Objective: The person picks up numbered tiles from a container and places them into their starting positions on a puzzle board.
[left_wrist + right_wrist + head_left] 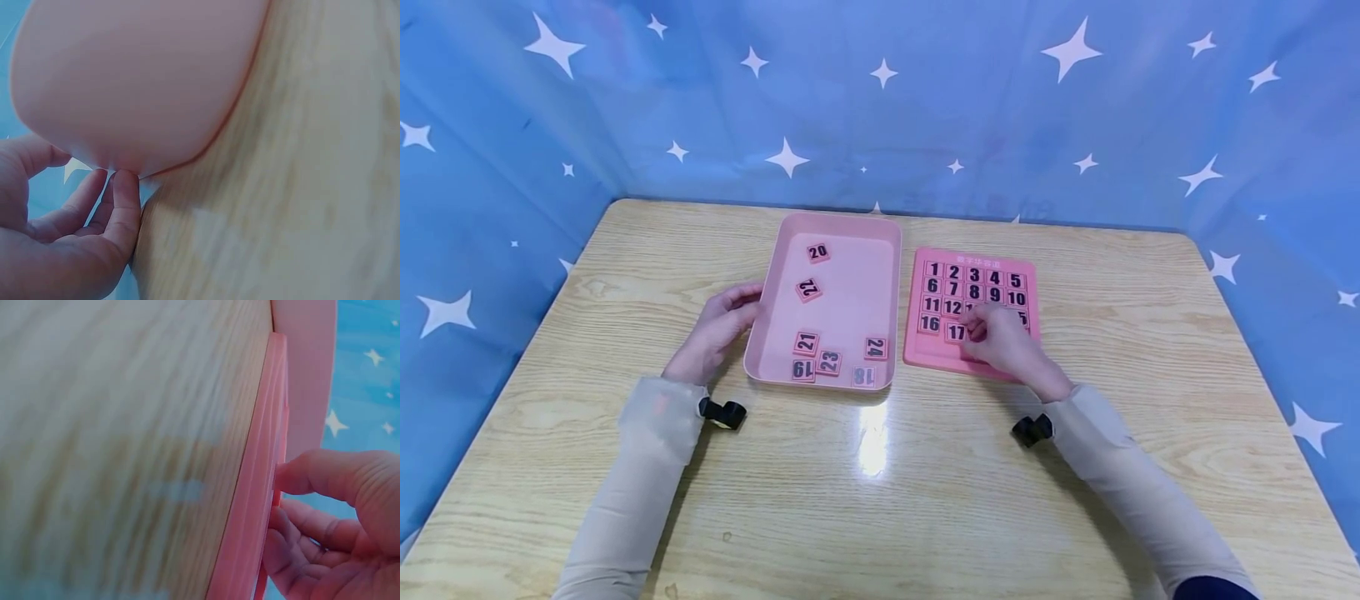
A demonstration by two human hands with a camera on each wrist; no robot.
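Observation:
My right hand is over the pink number board. Its thumb and forefinger pinch the right side of the number 17 tile, which sits slightly lower than the 16 tile beside it. The right wrist view shows the thumb and fingers close at the board's edge, a sliver of red between them. The hand covers some tiles in the third row. My left hand rests against the left side of the pale pink tray; its relaxed fingertips touch the outer wall.
Loose number tiles lie in the tray, among them 20, 22, 21 and 24. Tray and board stand side by side on the wooden table. A blue star-patterned curtain hangs behind.

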